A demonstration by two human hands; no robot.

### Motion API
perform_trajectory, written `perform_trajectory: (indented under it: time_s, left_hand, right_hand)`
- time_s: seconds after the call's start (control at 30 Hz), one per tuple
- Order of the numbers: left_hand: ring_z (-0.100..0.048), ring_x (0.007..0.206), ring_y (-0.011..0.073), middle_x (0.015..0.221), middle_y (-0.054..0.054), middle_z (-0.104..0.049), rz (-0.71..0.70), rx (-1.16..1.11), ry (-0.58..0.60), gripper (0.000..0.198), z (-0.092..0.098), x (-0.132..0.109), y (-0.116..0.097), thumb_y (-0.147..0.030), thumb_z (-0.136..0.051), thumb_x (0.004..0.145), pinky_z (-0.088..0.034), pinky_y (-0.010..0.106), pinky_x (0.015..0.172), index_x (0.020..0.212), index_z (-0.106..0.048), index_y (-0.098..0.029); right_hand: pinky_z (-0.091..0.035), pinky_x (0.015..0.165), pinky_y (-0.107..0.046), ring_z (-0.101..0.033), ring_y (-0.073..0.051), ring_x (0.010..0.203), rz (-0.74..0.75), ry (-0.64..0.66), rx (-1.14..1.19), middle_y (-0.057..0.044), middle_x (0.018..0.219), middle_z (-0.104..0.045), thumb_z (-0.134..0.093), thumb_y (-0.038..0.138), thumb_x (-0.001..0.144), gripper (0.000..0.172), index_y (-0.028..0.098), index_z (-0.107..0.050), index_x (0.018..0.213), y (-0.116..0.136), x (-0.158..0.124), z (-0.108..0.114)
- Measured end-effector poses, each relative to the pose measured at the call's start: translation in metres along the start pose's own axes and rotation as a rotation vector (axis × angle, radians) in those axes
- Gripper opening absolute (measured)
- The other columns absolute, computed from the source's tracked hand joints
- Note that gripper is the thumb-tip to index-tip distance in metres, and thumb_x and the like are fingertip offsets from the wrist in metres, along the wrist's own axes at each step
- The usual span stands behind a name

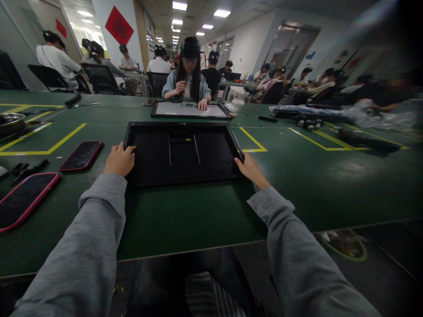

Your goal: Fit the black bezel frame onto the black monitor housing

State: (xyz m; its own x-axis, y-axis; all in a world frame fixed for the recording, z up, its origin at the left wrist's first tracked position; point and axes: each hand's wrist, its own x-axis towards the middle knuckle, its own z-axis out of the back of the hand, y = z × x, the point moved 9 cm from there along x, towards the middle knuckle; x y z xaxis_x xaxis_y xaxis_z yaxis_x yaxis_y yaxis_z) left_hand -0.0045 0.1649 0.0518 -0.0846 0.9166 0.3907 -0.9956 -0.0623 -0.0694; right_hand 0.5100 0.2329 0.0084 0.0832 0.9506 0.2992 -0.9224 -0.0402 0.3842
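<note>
In front of me on the green table [185, 220] is a black rectangular monitor housing [148, 154], its hollow inner side facing up toward me. Two thin metal strips [197, 149] run down its middle, below a small bracket at the far edge. My left hand [119, 159] grips the left side of the housing, fingers curled over the rim. On the opposite side, my right hand [248, 167] holds the right rim, thumb on the inner side. Whether the near edge touches the tabletop I cannot tell.
Two red-edged phones, one [81, 156] behind the other [28, 200], lie on the left near small black parts [29, 171]. Across the table a person [190, 83] sits at a flat panel [165, 109]. Clear plastic wrap [373, 114] and a dark tool [366, 140] lie right.
</note>
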Motion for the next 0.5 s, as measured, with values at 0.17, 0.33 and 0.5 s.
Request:
perform_trajectory:
  time_s: [0.17,0.33,0.5]
  left_hand:
    - [-0.047,0.127,0.0373,0.142,0.019,-0.052,-0.008,0.003,-0.001,0.051,-0.0002,-0.0001,-0.0004,-0.032,-0.038,0.095,-0.045,0.053,0.102,0.140,-0.060,-0.018]
    - [-0.047,0.129,0.0371,0.145,0.021,-0.050,-0.010,0.006,0.009,0.052,-0.0019,0.0003,0.0005,-0.032,-0.038,0.096,-0.044,0.053,0.104,0.140,-0.059,-0.016]
    - [-0.048,0.128,0.0371,0.145,0.019,-0.050,-0.004,0.011,-0.002,0.051,-0.0020,0.0005,0.0011,-0.031,-0.039,0.095,-0.046,0.053,0.101,0.140,-0.060,-0.019]
  right_hand:
    - [-0.049,0.097,-0.044,-0.064,-0.034,0.112,-0.007,0.025,0.013,-0.024,0.120,-0.068,-0.051,0.034,0.094,0.040,0.008,-0.059,0.122,0.0009,-0.0006,0.0000]
    - [-0.049,0.098,-0.046,-0.064,-0.035,0.112,-0.004,0.012,0.019,-0.024,0.121,-0.067,-0.054,0.036,0.093,0.039,0.010,-0.059,0.121,-0.0012,0.0007,-0.0015]
    - [-0.048,0.098,-0.045,-0.065,-0.034,0.111,0.009,-0.007,0.034,-0.023,0.119,-0.068,-0.054,0.036,0.092,0.037,0.011,-0.060,0.118,-0.0032,0.0024,-0.0027]
